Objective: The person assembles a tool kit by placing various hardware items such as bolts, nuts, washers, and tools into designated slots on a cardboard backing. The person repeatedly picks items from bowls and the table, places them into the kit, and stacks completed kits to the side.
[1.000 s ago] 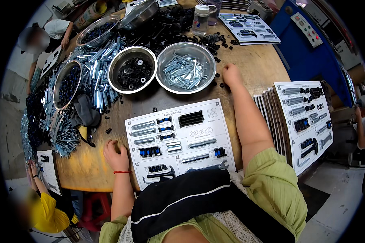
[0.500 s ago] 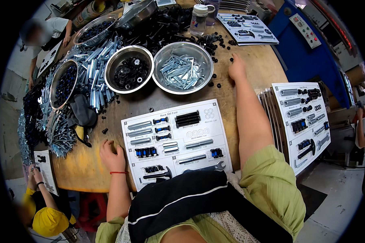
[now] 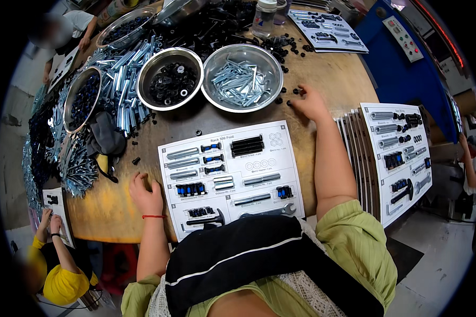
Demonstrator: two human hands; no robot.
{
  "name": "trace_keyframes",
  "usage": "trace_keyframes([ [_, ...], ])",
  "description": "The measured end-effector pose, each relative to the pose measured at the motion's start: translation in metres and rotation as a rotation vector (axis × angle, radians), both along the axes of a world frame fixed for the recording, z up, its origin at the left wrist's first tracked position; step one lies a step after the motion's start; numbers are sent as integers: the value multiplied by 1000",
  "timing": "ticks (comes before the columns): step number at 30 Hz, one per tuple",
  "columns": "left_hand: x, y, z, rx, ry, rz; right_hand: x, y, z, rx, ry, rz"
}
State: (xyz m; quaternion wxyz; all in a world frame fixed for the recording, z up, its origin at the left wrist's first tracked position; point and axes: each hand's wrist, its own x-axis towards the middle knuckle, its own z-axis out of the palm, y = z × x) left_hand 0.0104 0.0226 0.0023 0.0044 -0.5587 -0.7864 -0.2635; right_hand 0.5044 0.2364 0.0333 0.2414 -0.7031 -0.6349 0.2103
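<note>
My left hand [image 3: 145, 195] rests on the table at the left edge of a white hardware card [image 3: 230, 169]; its fingers are loosely bent and apart, holding nothing. The card shows grey tubes, black bolts with blue bands, washer outlines, a hex key and a wrench. Beyond its far right corner, my right hand [image 3: 309, 103] is low over the table, thumb and fingers apart. Close to its fingertips lie small black nuts [image 3: 296, 91]; one black nut [image 3: 289, 103] is by the thumb. I cannot tell whether the fingers touch them.
A steel bowl of silver pins [image 3: 272, 98] and a steel bowl of black washers [image 3: 143, 92] stand ahead. Silver tubes [image 3: 124, 100] are heaped on the left beside a grey glove [image 3: 107, 132]. Stacked cards [image 3: 402, 158] stand at right. A person in yellow [image 3: 66, 282] works at lower left.
My right hand has drawn back toward me, and its fingers have bent, with nuts near them. My left hand stays by the card. The view has shifted slightly.
</note>
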Motion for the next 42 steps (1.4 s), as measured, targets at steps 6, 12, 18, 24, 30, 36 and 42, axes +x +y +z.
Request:
trace_keyframes([
  [6, 5, -2, 7, -9, 34, 1, -24, 2, 2, -7, -120, 10],
  [12, -3, -5, 2, -8, 39, 8, -27, 17, -11, -29, -94, 26],
  [18, -1, -7, 2, -38, 13, 29, -29, 6, -15, 101, -111, 20],
  [24, -3, -5, -3, -33, 4, 21, -27, -13, -2, -49, -82, 16],
  [30, 2, -6, 0, -39, 9, 17, -38, 9, -24, 59, 42, -78],
  [36, 0, -9, -4, -24, 13, 14, -56, 12, -17, 70, -61, -159],
  [42, -2, -7, -1, -11, 17, 13, -49, 8, -27, 136, -60, -101],
])
